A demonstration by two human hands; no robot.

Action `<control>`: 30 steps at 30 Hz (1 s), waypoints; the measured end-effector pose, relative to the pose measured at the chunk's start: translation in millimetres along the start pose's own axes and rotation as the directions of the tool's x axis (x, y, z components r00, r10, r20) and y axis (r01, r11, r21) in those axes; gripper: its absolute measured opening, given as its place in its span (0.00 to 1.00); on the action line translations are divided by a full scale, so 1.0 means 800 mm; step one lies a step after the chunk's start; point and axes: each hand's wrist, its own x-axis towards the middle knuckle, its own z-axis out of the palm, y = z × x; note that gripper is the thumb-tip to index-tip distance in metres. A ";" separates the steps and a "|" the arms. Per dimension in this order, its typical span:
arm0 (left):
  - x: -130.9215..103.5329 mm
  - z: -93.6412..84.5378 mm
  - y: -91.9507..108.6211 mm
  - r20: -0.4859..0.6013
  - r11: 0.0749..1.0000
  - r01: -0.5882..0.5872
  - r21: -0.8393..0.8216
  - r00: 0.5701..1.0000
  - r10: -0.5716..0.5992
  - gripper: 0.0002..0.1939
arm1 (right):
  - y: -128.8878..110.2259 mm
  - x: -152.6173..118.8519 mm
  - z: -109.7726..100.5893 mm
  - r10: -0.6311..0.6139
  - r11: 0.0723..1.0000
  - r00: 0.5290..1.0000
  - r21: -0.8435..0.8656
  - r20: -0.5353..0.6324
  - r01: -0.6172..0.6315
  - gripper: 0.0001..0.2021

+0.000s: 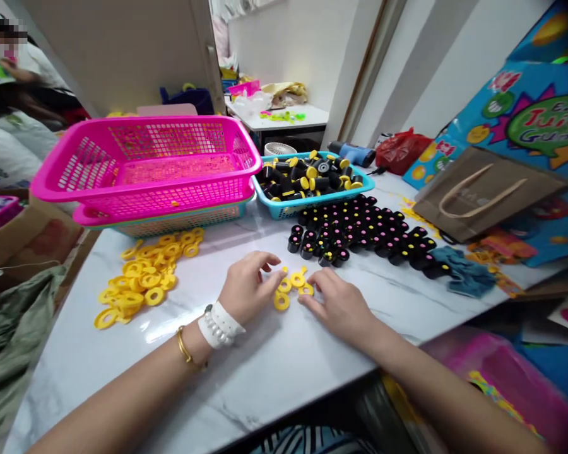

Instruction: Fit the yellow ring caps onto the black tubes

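Several yellow plastic rings (297,279) with short tabs lie on the white table between my two hands. My left hand (250,284) is at their left side, fingers curved and apart, with the thumb near the rings. On the other side my right hand (338,301) rests low, its fingers apart and the fingertips close to the rightmost ring. Neither hand shows anything held. A larger heap of yellow rings (144,277) lies to the left. Beyond my right hand stand rows of small black cylinders (360,230) with pink or yellow dots on top.
Stacked pink baskets (170,200) stand at the back left. A blue basket (272,208) beside them holds black cylinders with yellow caps. To the right are a brown paper bag (473,195), a blue cloth (464,274) and a blue gum box (515,126). A person (38,69) sits far left.
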 end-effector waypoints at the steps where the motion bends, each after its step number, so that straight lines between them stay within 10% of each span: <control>1: 0.011 0.003 -0.003 -0.014 0.999 0.033 0.026 0.999 -0.033 0.09 | -0.001 0.000 -0.001 0.012 1.000 1.000 -0.014 0.018 -0.012 0.08; 7: 0.067 0.040 -0.017 -0.045 0.994 0.083 0.076 0.996 -0.080 0.22 | 0.007 -0.016 -0.021 0.037 0.989 0.990 0.135 0.136 -0.056 0.08; 13: 0.093 0.060 -0.020 -0.006 0.989 0.084 0.120 0.996 -0.084 0.11 | 0.028 -0.031 -0.032 0.178 0.904 0.973 0.365 0.149 -0.222 0.10; 20: 0.000 0.023 0.035 0.000 1.000 0.028 0.004 1.000 -0.028 0.11 | 0.039 -0.037 -0.040 0.242 0.516 0.928 0.772 0.283 -0.370 0.12; 25: -0.070 0.042 0.058 0.205 0.987 -0.025 -0.157 0.977 0.058 0.13 | 0.027 -0.043 -0.044 0.251 0.277 0.866 0.825 0.433 -0.493 0.17; 30: -0.073 0.060 0.049 0.239 0.975 -0.073 -0.208 0.963 0.123 0.15 | 0.016 -0.053 -0.031 0.230 0.212 0.809 0.783 0.541 -0.584 0.15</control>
